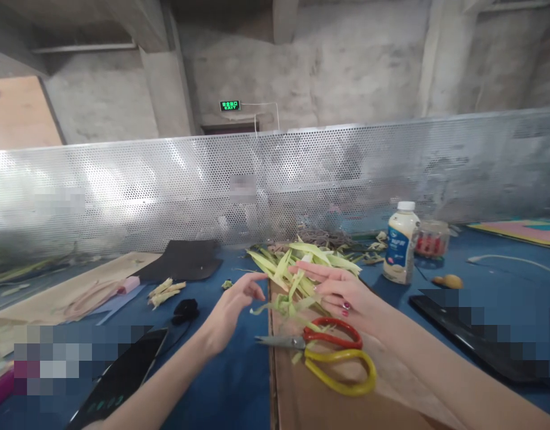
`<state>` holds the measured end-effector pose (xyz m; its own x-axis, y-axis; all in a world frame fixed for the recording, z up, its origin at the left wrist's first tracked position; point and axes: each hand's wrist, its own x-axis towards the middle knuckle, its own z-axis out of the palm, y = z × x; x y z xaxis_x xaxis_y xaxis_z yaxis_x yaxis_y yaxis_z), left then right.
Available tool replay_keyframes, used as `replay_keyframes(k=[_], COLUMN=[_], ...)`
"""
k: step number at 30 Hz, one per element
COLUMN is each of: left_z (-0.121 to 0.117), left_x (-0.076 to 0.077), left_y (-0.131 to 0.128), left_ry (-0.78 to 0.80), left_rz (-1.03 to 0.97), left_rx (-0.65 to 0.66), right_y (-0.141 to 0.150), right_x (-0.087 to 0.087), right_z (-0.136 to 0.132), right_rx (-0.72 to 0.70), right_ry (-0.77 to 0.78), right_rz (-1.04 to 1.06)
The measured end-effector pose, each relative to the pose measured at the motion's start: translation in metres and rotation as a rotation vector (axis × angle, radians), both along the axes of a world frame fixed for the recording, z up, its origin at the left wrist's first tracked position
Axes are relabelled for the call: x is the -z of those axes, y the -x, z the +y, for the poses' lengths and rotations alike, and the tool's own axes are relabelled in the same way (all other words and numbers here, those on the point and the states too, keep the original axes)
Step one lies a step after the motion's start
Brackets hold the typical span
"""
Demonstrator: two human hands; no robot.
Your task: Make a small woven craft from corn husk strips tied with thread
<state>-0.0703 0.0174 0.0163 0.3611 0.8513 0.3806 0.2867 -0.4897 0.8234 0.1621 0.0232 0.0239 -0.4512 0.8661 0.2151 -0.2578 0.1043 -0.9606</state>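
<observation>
My left hand (233,307) hovers left of the brown board, its fingers loosely bent towards a pale green leaf strip (289,304); nothing shows in its grip. Over the pile of long yellow-green leaves (317,254) stretches my right hand (341,292), fingers extended and a ring on one of them. Whether its fingertips touch the leaves I cannot tell. Scissors (298,342) with one red and one yellow handle lie just below the right hand, blades pointing left. Under them is the brown board (313,400), with small green scraps on it.
A white-capped bottle (401,245) and a clear jar (431,240) stand at back right. Dark phones (126,370) (463,340) lie on both sides of the blue table (239,388). Left are a black sheet (180,260) and pale husk pieces (166,292). A perforated metal screen (189,191) closes the back.
</observation>
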Motion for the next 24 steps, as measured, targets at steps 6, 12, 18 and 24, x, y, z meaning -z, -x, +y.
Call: replay_keyframes(k=[6,12,18,24], left_z=[-0.013,-0.021,-0.030,-0.034], left_x=[-0.005,-0.002,0.005,0.007], left_y=[-0.012,-0.025,-0.031,-0.034], left_ry=[0.105,0.307,0.273,0.264], left_rz=[0.013,-0.003,0.161,0.196], left_rx=[0.107,0.052,0.071,0.029], right_y=[0.010,0.016,0.023,0.021], right_x=[0.005,0.003,0.004,0.001], right_z=[-0.011,-0.022,-0.028,-0.027], right_rx=[-0.049,-0.118,-0.194,-0.034], right_ry=[0.050,0.018,0.015,0.073], right_rz=[-0.113,-0.101,-0.116,0.050])
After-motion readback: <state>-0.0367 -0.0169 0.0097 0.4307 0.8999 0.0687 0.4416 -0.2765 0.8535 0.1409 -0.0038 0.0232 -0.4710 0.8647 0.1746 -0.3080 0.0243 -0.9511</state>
